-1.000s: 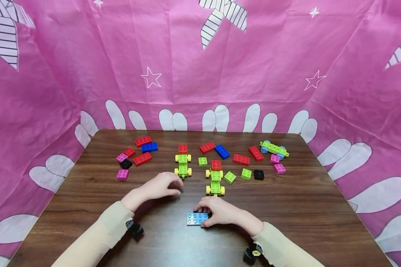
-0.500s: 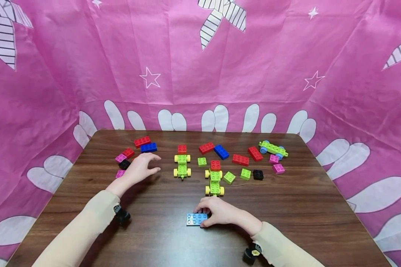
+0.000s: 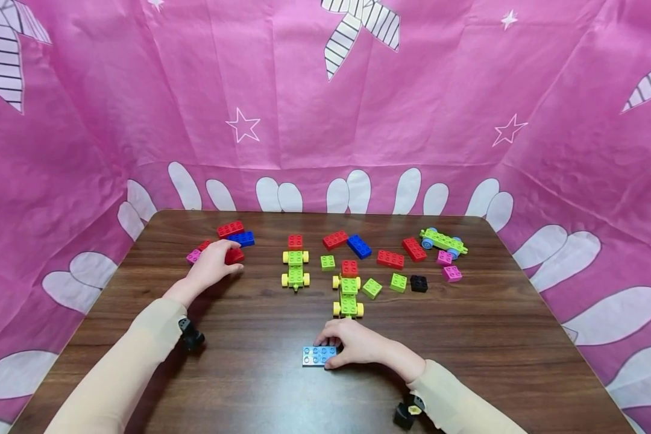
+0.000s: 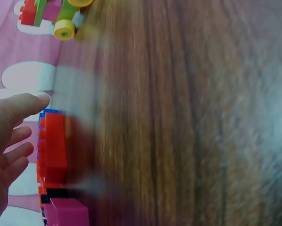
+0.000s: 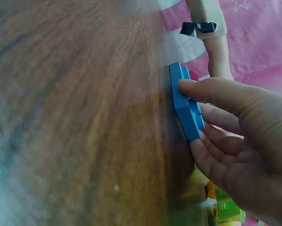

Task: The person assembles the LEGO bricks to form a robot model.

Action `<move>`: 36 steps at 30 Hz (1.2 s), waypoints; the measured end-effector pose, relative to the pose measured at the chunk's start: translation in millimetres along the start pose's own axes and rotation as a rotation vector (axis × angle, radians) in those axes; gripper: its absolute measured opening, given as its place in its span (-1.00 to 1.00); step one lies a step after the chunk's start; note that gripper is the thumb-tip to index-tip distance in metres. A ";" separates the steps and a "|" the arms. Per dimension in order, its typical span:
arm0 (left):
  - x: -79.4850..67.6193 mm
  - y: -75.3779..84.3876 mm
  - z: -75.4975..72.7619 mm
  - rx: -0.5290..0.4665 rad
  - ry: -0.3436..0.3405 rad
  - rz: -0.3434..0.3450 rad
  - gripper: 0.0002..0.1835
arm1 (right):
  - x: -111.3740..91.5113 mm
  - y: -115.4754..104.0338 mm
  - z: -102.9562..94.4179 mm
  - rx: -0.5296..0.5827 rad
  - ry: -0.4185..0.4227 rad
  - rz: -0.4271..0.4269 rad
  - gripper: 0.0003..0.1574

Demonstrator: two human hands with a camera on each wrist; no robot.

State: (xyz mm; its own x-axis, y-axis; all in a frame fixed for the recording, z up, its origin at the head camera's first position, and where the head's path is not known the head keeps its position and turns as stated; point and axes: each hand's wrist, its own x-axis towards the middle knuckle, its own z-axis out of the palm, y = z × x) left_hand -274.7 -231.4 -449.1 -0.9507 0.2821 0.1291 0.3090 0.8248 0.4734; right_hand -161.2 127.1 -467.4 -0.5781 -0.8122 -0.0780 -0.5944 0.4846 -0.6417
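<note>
My right hand [image 3: 358, 343] pinches a light blue eight-stud brick [image 3: 311, 356] at its right end, thumb on the near side and fingers on the far side. In the right wrist view the blue brick [image 5: 183, 106] lies flat, close to the tabletop. At the left of the table my left hand [image 3: 208, 266] hovers over a group of bricks, fingers bent loosely and apart from the thumb. Nearest to it is a red brick [image 3: 235, 256], partly hidden by the fingers. The left wrist view shows this red brick [image 4: 55, 148] beside the fingers, with nothing between them and the thumb.
Two green car bases with yellow wheels, one [image 3: 295, 269] farther back and one [image 3: 349, 296] nearer, each have a red brick at the far end. A green base with blue wheels [image 3: 443, 241] sits back right. Several loose bricks, including a black one [image 3: 419, 283], lie between.
My left hand has moved left and away from me, from near the table's middle to the left group of bricks. The right hand and the light blue brick have stayed in place.
</note>
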 end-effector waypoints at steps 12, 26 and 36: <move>4.9 -12.7 4.1 -0.012 -0.031 -0.027 -0.44 | -0.4 -1.3 -0.9 0.019 -0.005 -0.003 -0.59; 7.8 -12.8 5.7 -0.018 -0.041 -0.034 -0.48 | -0.8 -0.2 -0.6 0.025 -0.001 0.000 -0.59; 8.2 -13.0 5.6 -0.020 -0.061 -0.068 -0.48 | -0.8 -0.1 -0.3 0.032 0.000 0.008 -0.59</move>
State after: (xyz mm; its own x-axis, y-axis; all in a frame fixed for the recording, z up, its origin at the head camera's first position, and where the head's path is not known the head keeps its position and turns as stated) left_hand -286.4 -237.1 -459.0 -0.9659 0.2554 0.0434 0.2427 0.8335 0.4964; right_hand -160.9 127.8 -467.1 -0.5831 -0.8081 -0.0834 -0.5714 0.4809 -0.6650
